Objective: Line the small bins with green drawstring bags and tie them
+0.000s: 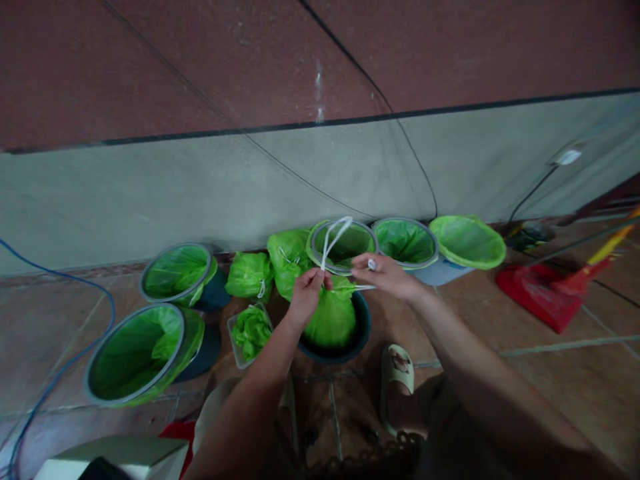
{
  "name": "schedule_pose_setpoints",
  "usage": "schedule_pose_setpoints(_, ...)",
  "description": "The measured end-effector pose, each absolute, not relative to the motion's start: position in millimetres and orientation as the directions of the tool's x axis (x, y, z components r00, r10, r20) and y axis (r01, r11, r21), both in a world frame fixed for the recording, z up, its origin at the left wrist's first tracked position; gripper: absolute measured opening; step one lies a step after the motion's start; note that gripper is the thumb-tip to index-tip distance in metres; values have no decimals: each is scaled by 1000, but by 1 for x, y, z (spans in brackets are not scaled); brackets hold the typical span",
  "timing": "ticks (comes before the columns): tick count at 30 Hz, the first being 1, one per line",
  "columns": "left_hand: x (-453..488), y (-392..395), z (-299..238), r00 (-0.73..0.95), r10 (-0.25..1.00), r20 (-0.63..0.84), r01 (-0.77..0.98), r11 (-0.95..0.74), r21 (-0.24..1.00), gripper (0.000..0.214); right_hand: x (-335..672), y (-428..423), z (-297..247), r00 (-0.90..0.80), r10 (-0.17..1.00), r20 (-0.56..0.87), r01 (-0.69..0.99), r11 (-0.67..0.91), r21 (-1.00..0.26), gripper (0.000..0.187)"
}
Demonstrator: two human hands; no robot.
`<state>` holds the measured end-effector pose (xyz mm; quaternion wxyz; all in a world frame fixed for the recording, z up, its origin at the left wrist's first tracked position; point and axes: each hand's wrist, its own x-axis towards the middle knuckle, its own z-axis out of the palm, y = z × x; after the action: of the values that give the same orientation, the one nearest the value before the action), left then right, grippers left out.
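A full green garbage bag [330, 320], gathered at its neck, sits in a dark round bin [364, 333] in front of my feet. My left hand [307, 293] pinches the bag's white drawstring [327, 250] just above the neck, and a loop of it stands up over the fingers. Close by on the right, my right hand [383, 275] has its fingers curled, with a bit of white cord showing between them. Another stretch of the cord runs from the bag's neck to beneath this hand. Its fingertips are partly hidden.
Two tied green bags [250, 275] rest by the wall. Lined bins stand left [135, 353] and along the wall [405, 243]. A clear tub [241, 353] holds crumpled green plastic. At right lies a red dustpan [545, 293]; a blue cable [113, 307] crosses the left floor.
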<state>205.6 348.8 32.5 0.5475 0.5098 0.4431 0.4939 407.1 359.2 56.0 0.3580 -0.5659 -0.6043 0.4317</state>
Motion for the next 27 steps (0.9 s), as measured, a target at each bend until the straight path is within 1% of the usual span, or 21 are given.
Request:
schedule_pose_setpoints(2,204,351,32,95,995,-11,-120,23,993,28,408,355,48,-239,958,-161,575,6,-818,29)
schedule_pose_setpoints(4,203,353,30,82,996,-27,-140,39,989,25,408,352,42,-293,923,-249,745,58,-665,15)
schedule_pose_setpoints(5,203,353,29,76,997,-29,-144,40,989,24,407,351,41,-303,911,-279,799,84,-596,10)
schedule_pose_setpoints(6,203,353,28,67,997,-28,-147,38,988,24,407,351,41,-313,902,-297,827,106,-551,13)
schedule_pose_setpoints(7,203,354,27,57,998,-26,-148,34,988,23,407,351,42,-326,896,-303,835,122,-537,18)
schedule_pose_setpoints(8,203,354,25,46,999,-25,-150,31,988,23,407,351,45,-342,891,-297,821,130,-556,24)
schedule_pose_setpoints(9,203,354,24,40,999,-26,-152,31,988,23,406,351,48,-367,887,-282,781,129,-611,29)
schedule_pose_setpoints(10,203,354,23,42,999,-30,-156,36,987,24,406,350,52,-400,879,-259,710,117,-695,32)
schedule_pose_setpoints(12,205,353,23,82,996,-43,-179,58,982,26,403,347,60,-477,851,-220,486,46,-873,39)
schedule_pose_setpoints(13,205,353,23,121,991,-49,-194,72,978,28,401,346,64,-503,839,-206,371,-5,-928,43)
schedule_pose_setpoints(14,206,352,24,160,986,-51,-211,85,974,29,399,346,66,-508,838,-200,293,-50,-955,46)
schedule_pose_setpoints(15,207,352,25,191,980,-50,-230,95,969,30,397,346,67,-482,853,-202,264,-79,-961,48)
schedule_pose_setpoints(16,207,352,26,203,978,-48,-249,99,963,31,396,347,68,-434,876,-212,271,-98,-958,49)
schedule_pose_setpoints(18,206,353,28,191,981,-47,-264,97,960,31,394,349,67,-354,909,-221,290,-118,-950,51)
schedule_pose_setpoints(19,204,353,28,178,983,-47,-248,91,964,30,394,349,67,-349,911,-218,279,-121,-953,51)
schedule_pose_setpoints(21,202,355,27,182,982,-48,-172,80,982,26,395,350,67,-401,892,-208,230,-122,-966,49)
schedule_pose_setpoints(23,201,356,26,234,971,-48,-64,65,996,24,396,349,68,-445,872,-203,229,-108,-967,47)
schedule_pose_setpoints(25,202,355,25,321,946,-45,53,30,998,22,394,349,69,-448,869,-209,265,-94,-960,46)
schedule_pose_setpoints(27,204,352,27,445,895,-40,171,-41,984,23,391,349,70,-444,868,-222,281,-101,-954,46)
